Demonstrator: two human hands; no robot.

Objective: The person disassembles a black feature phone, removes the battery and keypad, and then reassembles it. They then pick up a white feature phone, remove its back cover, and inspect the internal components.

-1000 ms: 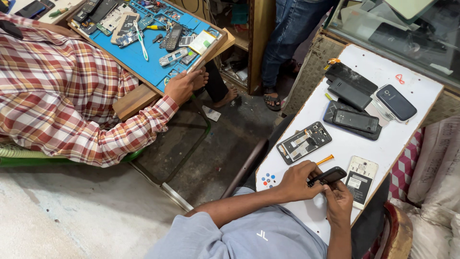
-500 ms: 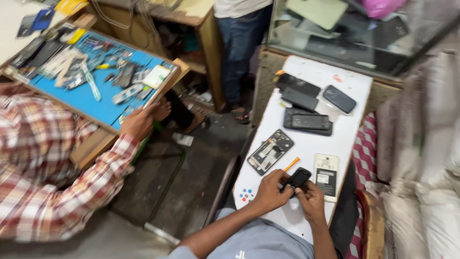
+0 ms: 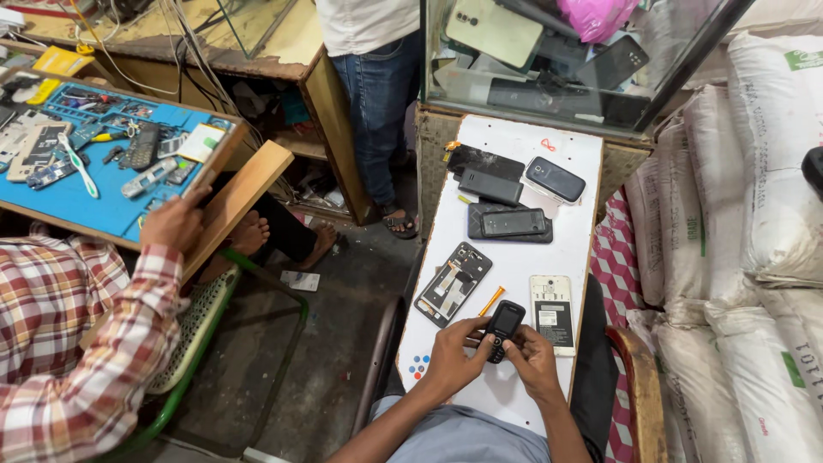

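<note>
Hands: left hand and right hand grasping small black keypad phone, glossy, rectangular; opened phone chassis at ten o'clock on white board.

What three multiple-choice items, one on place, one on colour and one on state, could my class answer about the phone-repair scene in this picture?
1. Where does the opened phone frame lie on the white board?
A. to the left of the small black phone
B. on the blue mat
C. on top of the stacked sacks

2. What colour is the work mat in front of the person in the checked shirt?
A. red
B. blue
C. green

3. How is the small black phone being handled?
A. lying untouched
B. held by one hand only
C. held between both hands

Answers: 1 A, the frame lies just left of the phone on the board. 2 B, the mat under the tools is blue. 3 C, the left hand and right hand both grip it.
</note>
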